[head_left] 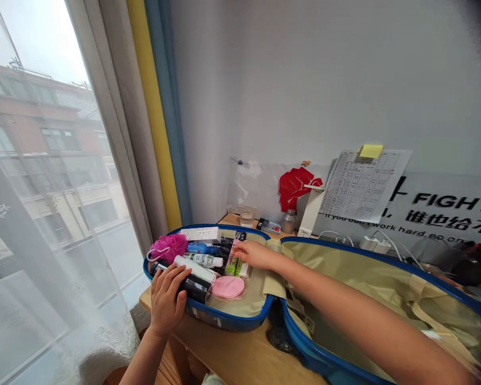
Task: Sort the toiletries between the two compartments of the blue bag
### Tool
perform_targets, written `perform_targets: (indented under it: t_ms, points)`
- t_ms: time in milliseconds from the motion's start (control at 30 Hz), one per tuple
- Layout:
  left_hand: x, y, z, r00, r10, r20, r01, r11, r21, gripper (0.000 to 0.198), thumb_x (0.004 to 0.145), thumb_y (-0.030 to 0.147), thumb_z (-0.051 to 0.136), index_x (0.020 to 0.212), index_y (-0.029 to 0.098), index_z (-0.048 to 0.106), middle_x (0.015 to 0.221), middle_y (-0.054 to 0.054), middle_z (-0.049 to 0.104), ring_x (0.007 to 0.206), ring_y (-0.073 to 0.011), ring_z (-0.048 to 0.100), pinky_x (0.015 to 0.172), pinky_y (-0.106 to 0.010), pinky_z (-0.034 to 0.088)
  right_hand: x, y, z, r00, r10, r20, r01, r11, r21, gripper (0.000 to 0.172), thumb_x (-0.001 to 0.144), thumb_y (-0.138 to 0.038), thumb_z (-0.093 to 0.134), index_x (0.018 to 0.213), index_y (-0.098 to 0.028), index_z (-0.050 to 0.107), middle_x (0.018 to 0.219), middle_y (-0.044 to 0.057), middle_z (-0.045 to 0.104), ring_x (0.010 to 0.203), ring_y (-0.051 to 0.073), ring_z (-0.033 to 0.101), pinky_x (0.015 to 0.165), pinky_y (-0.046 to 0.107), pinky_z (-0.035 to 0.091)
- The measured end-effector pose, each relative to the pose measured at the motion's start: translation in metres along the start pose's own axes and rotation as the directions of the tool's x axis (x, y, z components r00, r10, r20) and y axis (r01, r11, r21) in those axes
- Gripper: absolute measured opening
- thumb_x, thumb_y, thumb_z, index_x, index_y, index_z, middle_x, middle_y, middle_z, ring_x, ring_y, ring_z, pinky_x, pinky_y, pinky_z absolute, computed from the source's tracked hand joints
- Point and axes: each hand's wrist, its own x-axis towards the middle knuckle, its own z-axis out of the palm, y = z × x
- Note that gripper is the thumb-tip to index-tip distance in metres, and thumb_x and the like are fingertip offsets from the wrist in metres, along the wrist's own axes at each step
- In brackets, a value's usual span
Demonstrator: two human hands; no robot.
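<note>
An open blue suitcase (240,322) lies on the desk, toiletries packed in its left half. My left hand (167,293) rests over a black bottle (195,289), fingers stretched across it and thumb apart at the near side. My right hand (253,253) reaches over the hinge and has its fingers on a pink-and-green packet (231,264); the fingertips are partly hidden. Between the hands lie a white tube (196,269), a clear bottle with a white cap (204,260) and a blue bottle (200,248). A pink oval pad (228,287) sits in front, a magenta bath puff (170,247) at the left end.
A white box (202,233) lies along the back of the packed half. The beige-lined right half (344,267) sits under my right forearm. Behind the suitcase stand a glass jar (289,220), a small cup (247,218) and white chargers with cables (374,245). Curtains (164,117) hang left.
</note>
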Motion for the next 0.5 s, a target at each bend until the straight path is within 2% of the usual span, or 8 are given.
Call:
perform_targets:
  t_ms: [100,200,500]
  points:
    - [-0.001,0.0,0.0,1.0,-0.009,0.004,0.009,1.0,0.002,0.039,0.097,0.035,0.036,0.121,0.022,0.064,0.118,-0.009,0.068,0.121,-0.0262,0.056,0.114,-0.045,0.027,-0.01,0.006,-0.009,1.0,0.014,-0.016,-0.014,1.0,0.002,0.033,0.096,-0.041,0.055,0.118,-0.017,0.061,0.115,0.007,0.065,0.1,0.017,0.064,0.089,0.04,0.054]
    - [-0.002,-0.001,0.0,1.0,-0.014,0.009,0.014,1.0,0.004,0.04,0.097,0.036,0.036,0.121,0.022,0.064,0.117,-0.01,0.069,0.121,-0.0264,0.056,0.114,-0.046,0.027,-0.016,0.008,-0.01,1.0,0.016,0.02,-0.015,1.0,-0.024,0.031,0.095,-0.04,0.056,0.115,-0.017,0.063,0.116,0.007,0.065,0.101,0.017,0.063,0.09,0.04,0.054]
    - [-0.001,-0.001,0.0,1.0,-0.014,0.005,0.014,1.0,0.005,0.039,0.096,0.035,0.037,0.12,0.022,0.065,0.118,-0.009,0.068,0.12,-0.0259,0.056,0.114,-0.045,0.027,-0.006,-0.017,0.013,0.996,0.069,0.05,-0.059,0.981,-0.185,0.032,0.094,-0.04,0.059,0.115,-0.017,0.063,0.119,0.007,0.064,0.107,0.02,0.062,0.094,0.043,0.053]
